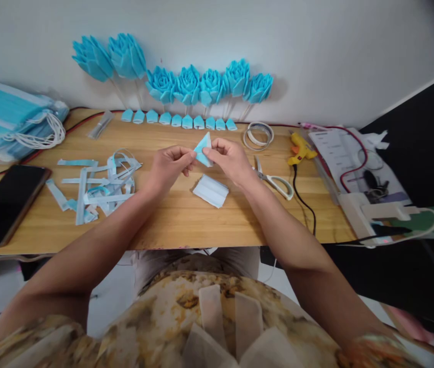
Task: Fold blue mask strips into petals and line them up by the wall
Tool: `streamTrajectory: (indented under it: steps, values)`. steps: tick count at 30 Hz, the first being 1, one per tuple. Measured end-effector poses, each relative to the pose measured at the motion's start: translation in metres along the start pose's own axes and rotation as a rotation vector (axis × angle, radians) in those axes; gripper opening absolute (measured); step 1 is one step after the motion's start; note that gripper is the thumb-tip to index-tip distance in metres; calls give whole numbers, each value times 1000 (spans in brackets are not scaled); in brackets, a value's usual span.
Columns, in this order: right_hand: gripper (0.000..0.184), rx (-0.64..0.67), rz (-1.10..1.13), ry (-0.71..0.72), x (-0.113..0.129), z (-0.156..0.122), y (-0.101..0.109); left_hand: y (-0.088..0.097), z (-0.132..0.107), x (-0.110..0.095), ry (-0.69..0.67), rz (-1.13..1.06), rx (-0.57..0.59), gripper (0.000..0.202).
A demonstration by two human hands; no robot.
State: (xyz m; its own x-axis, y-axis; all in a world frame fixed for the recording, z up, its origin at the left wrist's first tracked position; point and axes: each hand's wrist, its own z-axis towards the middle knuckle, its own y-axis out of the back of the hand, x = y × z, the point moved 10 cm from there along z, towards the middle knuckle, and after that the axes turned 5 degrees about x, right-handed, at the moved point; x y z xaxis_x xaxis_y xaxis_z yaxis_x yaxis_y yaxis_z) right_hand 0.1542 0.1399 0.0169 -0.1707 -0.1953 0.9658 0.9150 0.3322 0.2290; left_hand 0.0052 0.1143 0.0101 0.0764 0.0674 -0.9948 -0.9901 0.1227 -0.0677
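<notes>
Head camera: the folded blue piece is held just above the table, its point upward, between the two hands. The left hand pinches its left edge between thumb and fingertips; the right hand grips the other side, thumb pressed on the face and fingers behind. The two-sided pinch probably keeps the creases from springing open, since the sheet looks soft and light. Just below lies a flat pale piece, touched by neither hand, seemingly placed within easy reach.

Beyond the fingertips, small folded pieces stand in a row along the wall, perhaps lined up to keep them apart and easy to count. Behind them, blue flowers lean on the wall by their stems, which likely spares the petals from being crushed.

Scissors lie beside the right wrist, which crowds them. Farther right are rolls of tape and a yellow glue gun, its black cord running toward the near edge. Tangled cut strips lie close to the left forearm, where they could snag; a phone and stacked masks sit past them.
</notes>
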Motion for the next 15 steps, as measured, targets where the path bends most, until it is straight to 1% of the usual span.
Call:
streamTrajectory:
  steps: [3, 6, 10, 15]
  values:
    - [28, 2, -17, 21, 5, -1, 2, -2, 0, 2, 25, 15, 20, 19]
    - [29, 11, -103, 38, 9, -3, 1, -3, 0, 1, 43, 64, 43, 23]
    - [30, 23, -159, 64, 11, -4, 0, -6, -1, -2, 30, 114, 90, 26]
    - [46, 14, -68, 89, 16, -3, 5, -1, 1, -1, 25, 96, 62, 23]
